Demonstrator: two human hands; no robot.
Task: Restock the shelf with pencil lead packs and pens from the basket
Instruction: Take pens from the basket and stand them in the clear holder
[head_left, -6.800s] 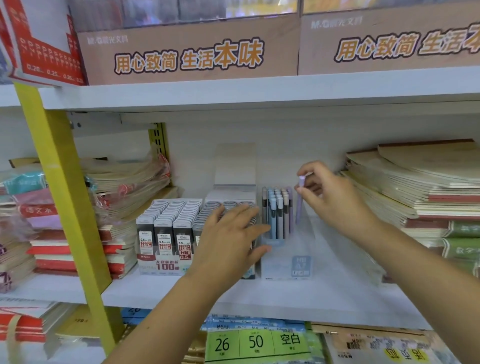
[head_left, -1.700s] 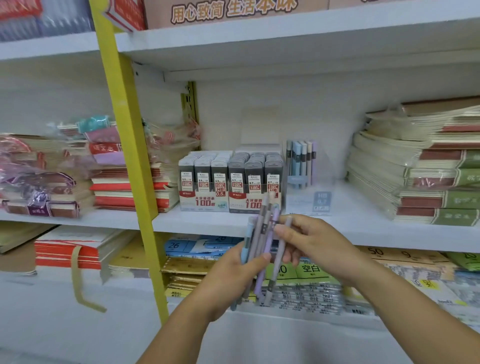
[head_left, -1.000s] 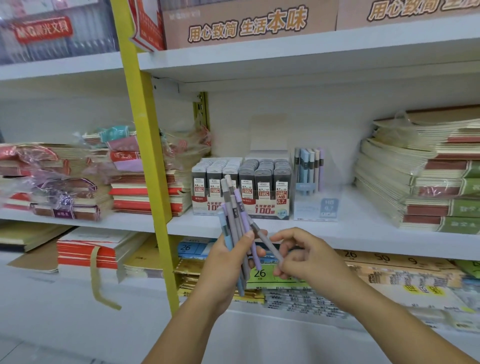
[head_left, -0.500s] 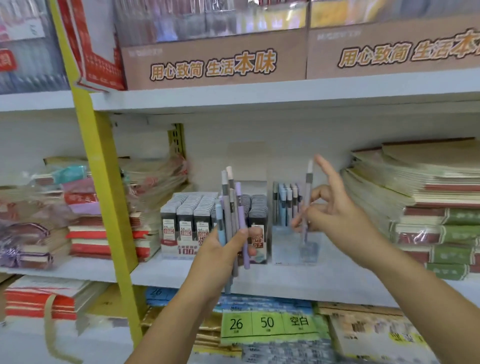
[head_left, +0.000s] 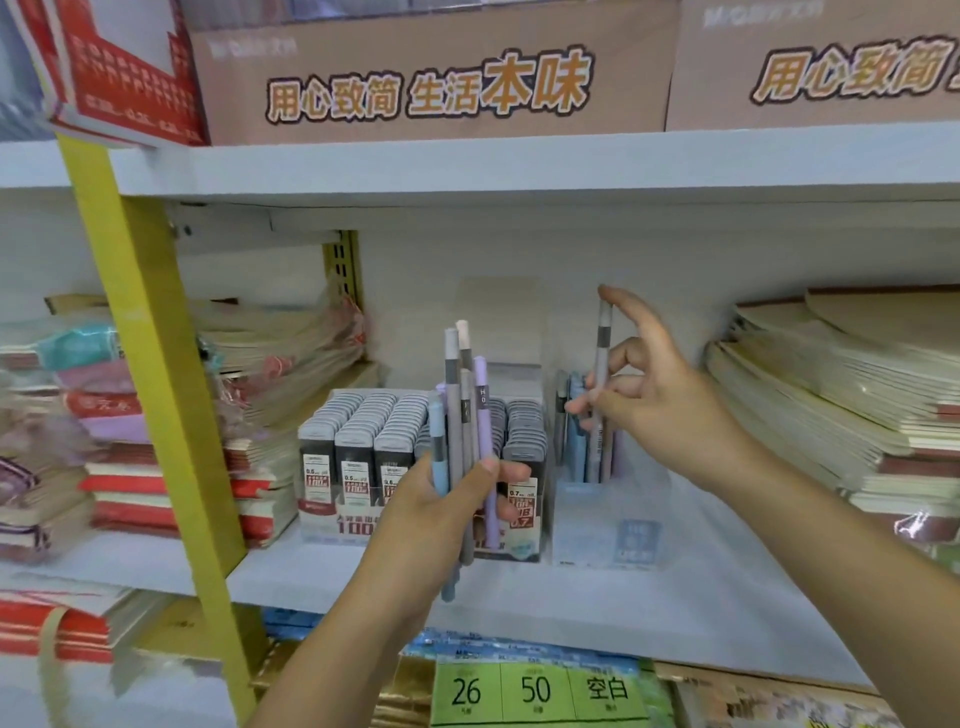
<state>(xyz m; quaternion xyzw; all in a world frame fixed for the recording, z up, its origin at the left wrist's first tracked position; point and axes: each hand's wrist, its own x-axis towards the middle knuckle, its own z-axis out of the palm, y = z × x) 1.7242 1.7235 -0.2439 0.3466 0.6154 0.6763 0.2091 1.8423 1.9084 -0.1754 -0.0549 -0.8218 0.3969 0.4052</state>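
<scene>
My left hand (head_left: 436, 514) grips a bundle of several pens (head_left: 462, 415), grey, blue and lilac, held upright in front of the pencil lead packs (head_left: 363, 447). Those packs stand in rows in display boxes on the white middle shelf (head_left: 649, 613). My right hand (head_left: 660, 405) pinches one grey pen (head_left: 602, 374) upright, its lower end down in the clear pen holder (head_left: 608, 519), where a few pens stand. The basket is not in view.
A yellow upright post (head_left: 156, 389) stands left of the packs. Wrapped notebook stacks (head_left: 831, 410) fill the shelf's right side, and more bundles (head_left: 249, 395) lie at the left. Brown cartons (head_left: 426, 78) sit on the shelf above. Price tags (head_left: 535, 691) show below.
Over the last second both hands rose from below the shelf edge to shelf height. My right hand pulled one grey pen from the bundle and carried it over to the clear holder.
</scene>
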